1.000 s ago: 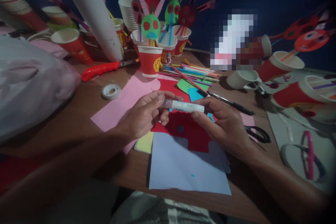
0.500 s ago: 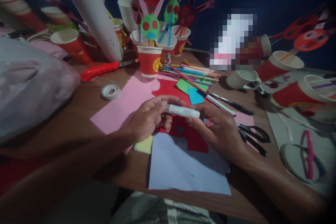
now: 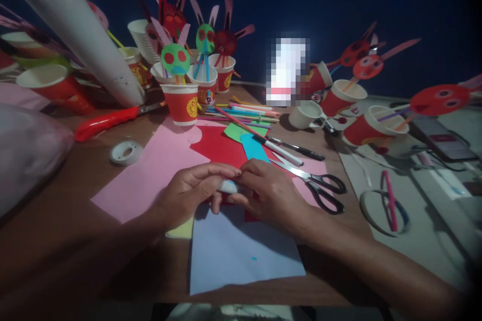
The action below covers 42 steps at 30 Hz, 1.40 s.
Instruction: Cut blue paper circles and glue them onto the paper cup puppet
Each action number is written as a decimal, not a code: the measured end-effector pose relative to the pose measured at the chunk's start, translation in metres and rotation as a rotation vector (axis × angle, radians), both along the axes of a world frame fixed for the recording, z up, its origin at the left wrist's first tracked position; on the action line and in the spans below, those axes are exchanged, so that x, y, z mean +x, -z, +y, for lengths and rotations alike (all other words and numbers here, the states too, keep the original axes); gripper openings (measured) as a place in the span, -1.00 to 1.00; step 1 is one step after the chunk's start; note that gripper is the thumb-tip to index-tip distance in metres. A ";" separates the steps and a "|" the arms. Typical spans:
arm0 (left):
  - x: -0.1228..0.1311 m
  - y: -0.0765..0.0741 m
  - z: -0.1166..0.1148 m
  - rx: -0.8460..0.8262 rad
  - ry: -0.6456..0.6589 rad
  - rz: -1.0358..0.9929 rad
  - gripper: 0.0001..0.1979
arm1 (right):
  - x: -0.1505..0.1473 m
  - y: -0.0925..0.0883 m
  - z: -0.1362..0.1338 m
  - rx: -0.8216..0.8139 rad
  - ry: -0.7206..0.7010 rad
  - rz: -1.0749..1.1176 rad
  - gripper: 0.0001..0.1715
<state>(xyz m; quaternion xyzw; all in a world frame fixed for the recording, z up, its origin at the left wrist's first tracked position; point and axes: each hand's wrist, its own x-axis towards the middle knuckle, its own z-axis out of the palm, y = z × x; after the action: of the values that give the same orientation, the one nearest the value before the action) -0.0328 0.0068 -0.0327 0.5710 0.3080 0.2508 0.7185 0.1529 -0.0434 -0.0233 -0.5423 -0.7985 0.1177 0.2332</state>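
Between my hands lies a small white glue stick [image 3: 229,187], mostly covered by fingers. My left hand [image 3: 186,191] is closed on its left end, thumb on top. The fingers of my right hand [image 3: 270,188] wrap its right end, and the two hands nearly touch. Below them a white paper sheet [image 3: 241,256] lies on the table, with a tiny blue scrap [image 3: 254,259] on it. Red paper [image 3: 214,145] and pink paper [image 3: 145,173] spread out behind. Black-handled scissors [image 3: 309,179] rest to the right of my right hand, blades apart.
Paper cups [image 3: 179,105] with paper animal heads on straws stand along the back. Pens and straws [image 3: 241,113] lie in front of them. A tape roll [image 3: 125,152], a red-handled cutter [image 3: 107,123] and a plastic bag [image 3: 30,160] are at left. A white mug [image 3: 304,115] stands at right.
My right hand has come in toward my left and now covers the glue stick's right end. The view has turned right, so the table's things sit further left.
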 end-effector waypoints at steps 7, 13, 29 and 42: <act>-0.005 0.003 0.005 -0.052 0.004 -0.100 -0.60 | 0.040 -0.025 -0.006 -0.106 0.135 0.094 -0.76; -0.006 0.002 0.008 -0.037 -0.056 -0.023 -0.71 | 0.111 -0.014 0.011 -0.008 0.666 -0.188 -0.61; -0.008 0.003 0.013 -0.018 -0.074 0.069 -0.74 | 0.147 0.016 0.037 -0.093 0.735 -0.223 -0.61; -0.013 0.014 0.017 0.000 -0.211 0.167 -0.72 | 0.124 -0.009 -0.098 0.187 0.730 0.018 -0.73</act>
<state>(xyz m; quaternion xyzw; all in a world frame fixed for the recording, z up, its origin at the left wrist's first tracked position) -0.0461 0.0235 -0.0465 0.5546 0.4249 0.2764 0.6599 0.2766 -0.1419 -0.0139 -0.7665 -0.5579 -0.0418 0.3155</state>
